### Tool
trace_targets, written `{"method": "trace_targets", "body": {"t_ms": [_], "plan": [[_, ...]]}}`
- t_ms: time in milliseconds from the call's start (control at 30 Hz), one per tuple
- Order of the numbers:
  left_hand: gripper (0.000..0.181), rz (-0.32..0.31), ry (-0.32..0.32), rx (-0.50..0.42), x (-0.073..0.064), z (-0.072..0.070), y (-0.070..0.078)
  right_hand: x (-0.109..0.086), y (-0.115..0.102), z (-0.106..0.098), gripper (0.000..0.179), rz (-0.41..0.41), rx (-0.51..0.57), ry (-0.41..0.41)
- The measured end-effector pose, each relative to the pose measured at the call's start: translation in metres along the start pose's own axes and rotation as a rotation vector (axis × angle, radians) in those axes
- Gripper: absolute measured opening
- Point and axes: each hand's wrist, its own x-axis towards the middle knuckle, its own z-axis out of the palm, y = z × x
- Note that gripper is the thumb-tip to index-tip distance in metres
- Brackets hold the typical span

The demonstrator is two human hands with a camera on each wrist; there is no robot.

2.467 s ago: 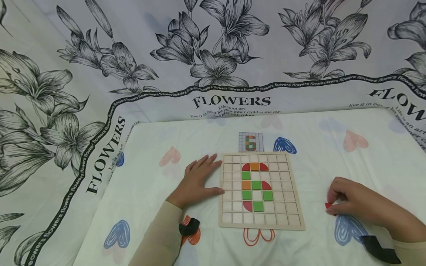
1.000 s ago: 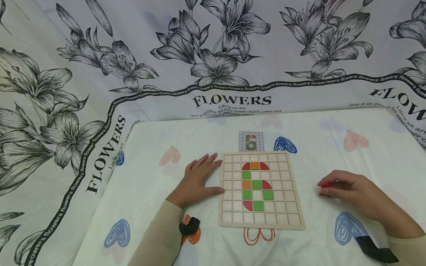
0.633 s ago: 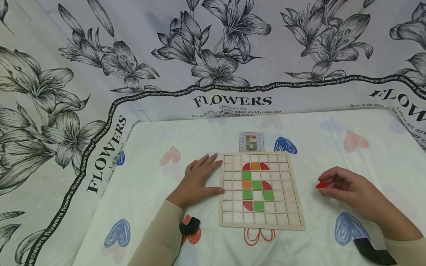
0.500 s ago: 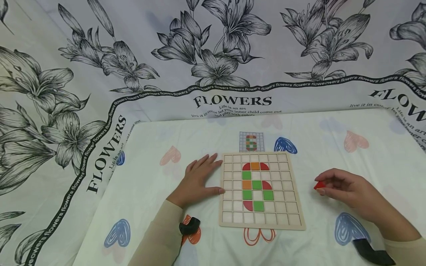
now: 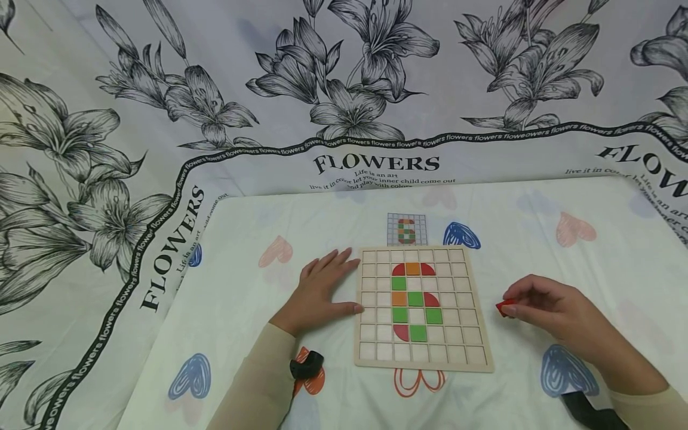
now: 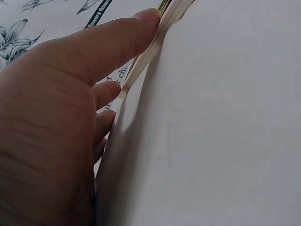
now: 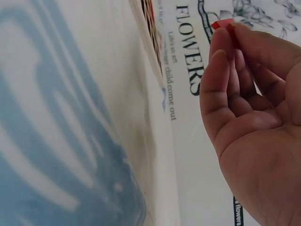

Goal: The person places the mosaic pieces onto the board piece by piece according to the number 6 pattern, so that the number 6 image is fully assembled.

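Note:
My right hand [image 5: 559,310] is to the right of the wooden grid board [image 5: 371,353], pinching a small red block [image 5: 504,309] between thumb and fingertips. In the right wrist view the red block [image 7: 222,23] sticks out past the fingertips, the other fingers curled behind it. My left hand [image 5: 321,294] lies with spread fingers at the board's left edge, thumb tip at the rim. In the left wrist view the thumb [image 6: 108,44] lies against the wooden edge. Green and orange squares and red quarter-round blocks sit in the grid's cells, laid out like a 6.
A small printed card [image 5: 407,222] with a gridded, coloured figure lies behind the board, its lower edge at the board's far rim. The heart-patterned cloth [image 5: 242,334] covers the table. A flower-printed curtain [image 5: 290,119] rises behind and on the left.
My right hand has travelled left and somewhat away from me with the red block, coming nearer the board. My left hand and the blocks on the board have stayed put.

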Motion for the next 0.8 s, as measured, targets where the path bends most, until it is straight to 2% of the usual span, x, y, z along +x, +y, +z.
{"method": "trace_targets", "body": {"t_ms": [167, 367, 800], "plan": [[0.096, -0.001, 0.003, 0.001, 0.000, 0.000, 0.000, 0.001, -0.004, 0.006, 0.024, 0.024, 0.024, -0.025], [0.096, 0.004, 0.012, 0.000, 0.001, 0.001, 0.001, 0.002, -0.005, 0.012, 0.021, 0.078, -0.002, -0.041], [0.096, 0.007, 0.010, 0.001, 0.000, 0.001, -0.001, 0.004, -0.009, 0.025, 0.019, 0.069, 0.048, -0.089]]}}
